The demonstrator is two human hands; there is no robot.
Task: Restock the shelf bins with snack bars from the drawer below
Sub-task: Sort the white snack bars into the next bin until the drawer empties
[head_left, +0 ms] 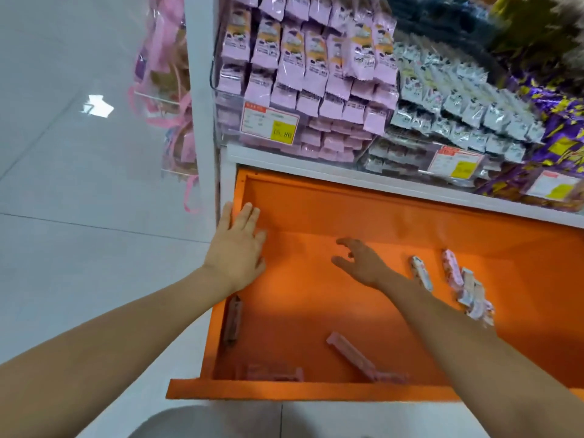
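1. Currently, head view: left hand (237, 245) lies flat on the left wall of the drawer (316, 392), fingers straight, holding nothing, likely bracing.
2. Right hand (360, 263) hovers inside the drawer, fingers loosely spread, empty, probably reaching for stock.
3. Snack bars (350, 352): pink-and-white wrapped sticks scattered on the drawer floor, below well-filled shelf bins (284, 121).

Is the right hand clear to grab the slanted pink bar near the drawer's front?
Probably yes: the right hand is open and empty, and the slanted pink bar lies uncovered on the drawer floor, with nothing between them.
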